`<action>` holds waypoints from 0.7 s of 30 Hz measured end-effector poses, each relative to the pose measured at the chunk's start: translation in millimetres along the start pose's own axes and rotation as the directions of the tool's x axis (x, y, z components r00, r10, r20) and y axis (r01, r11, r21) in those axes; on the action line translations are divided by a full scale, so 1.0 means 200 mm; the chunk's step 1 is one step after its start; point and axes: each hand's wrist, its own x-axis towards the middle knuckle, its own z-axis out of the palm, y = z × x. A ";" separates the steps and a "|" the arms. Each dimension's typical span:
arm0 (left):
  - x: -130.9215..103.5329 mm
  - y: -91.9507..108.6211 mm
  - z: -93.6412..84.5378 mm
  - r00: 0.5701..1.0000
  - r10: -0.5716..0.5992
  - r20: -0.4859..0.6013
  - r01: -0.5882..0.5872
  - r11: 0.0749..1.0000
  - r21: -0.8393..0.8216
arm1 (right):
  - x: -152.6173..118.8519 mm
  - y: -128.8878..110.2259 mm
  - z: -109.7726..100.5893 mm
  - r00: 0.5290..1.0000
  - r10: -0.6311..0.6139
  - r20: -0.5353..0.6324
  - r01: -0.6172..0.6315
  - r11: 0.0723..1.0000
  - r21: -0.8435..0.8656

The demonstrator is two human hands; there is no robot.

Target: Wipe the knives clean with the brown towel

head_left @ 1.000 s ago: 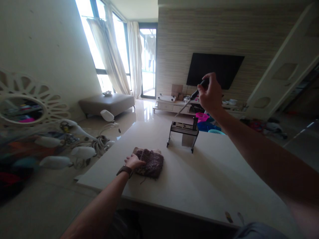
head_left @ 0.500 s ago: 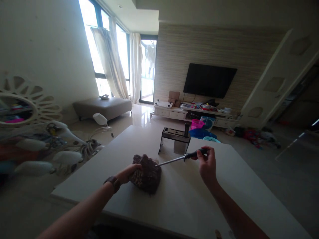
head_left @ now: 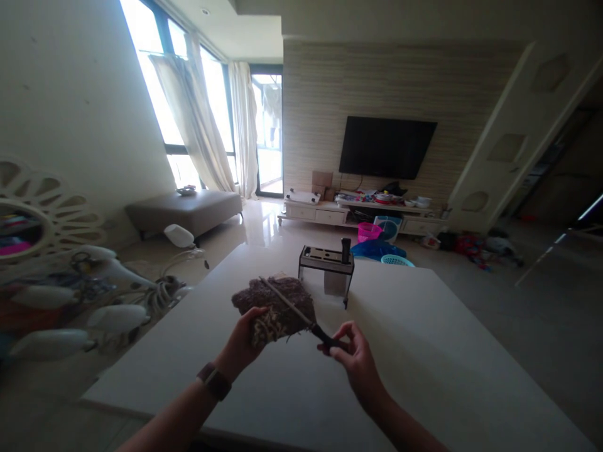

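Note:
My left hand (head_left: 245, 342) holds a dark brown knitted cloth (head_left: 277, 304) lifted off the white table (head_left: 424, 351). My right hand (head_left: 351, 358) grips the black handle of a long thin steel rod (head_left: 287, 304). The rod lies slanted across the cloth, its tip pointing up and to the left. Behind them stands a metal knife rack (head_left: 326, 267) with one dark handle sticking up at its right end.
To the left lie white bottle-like objects (head_left: 113, 317), cables and a white ornate mirror (head_left: 28, 216). A grey bench (head_left: 186, 210) stands by the windows. Farther back are a wall television (head_left: 386, 146), a low cabinet (head_left: 320, 213) and coloured baskets (head_left: 370, 232) on the floor.
My left hand has lifted the cloth off the table. My right hand came down from high near the rack and brought the rod across the cloth.

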 end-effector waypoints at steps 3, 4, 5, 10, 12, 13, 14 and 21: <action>-0.01 0.01 0.01 1.000 -0.008 0.025 0.009 0.999 -0.040 | -0.02 0.07 0.04 0.992 0.044 0.118 -0.030 0.992 -0.120; -0.01 0.01 0.01 0.999 -0.009 0.033 0.010 0.999 -0.041 | -0.02 0.09 0.05 0.990 0.034 0.135 -0.011 0.987 -0.163; -0.01 0.00 0.02 0.999 -0.006 0.036 0.008 0.999 -0.048 | -0.02 0.10 0.06 0.990 0.020 0.141 0.009 0.979 -0.202; -0.01 -0.03 0.09 0.997 -0.055 0.046 0.061 0.989 -0.137 | 0.03 0.13 0.05 0.991 -0.008 0.131 0.051 0.945 -0.323; -0.02 -0.03 0.11 0.995 -0.083 0.053 0.091 0.985 -0.150 | 0.04 0.12 0.04 0.991 -0.009 0.130 0.054 0.937 -0.344; -0.02 -0.03 0.13 0.995 -0.088 0.049 0.094 0.983 -0.154 | 0.05 0.12 0.03 0.992 -0.007 0.127 0.053 0.932 -0.359; -0.02 -0.03 0.14 0.995 -0.090 0.040 0.095 0.983 -0.157 | 0.05 0.11 0.03 0.992 -0.007 0.125 0.053 0.925 -0.375; 0.01 -0.05 0.17 0.988 -0.147 0.046 0.152 0.975 -0.161 | 0.08 0.10 0.00 0.991 0.006 0.135 0.055 0.894 -0.444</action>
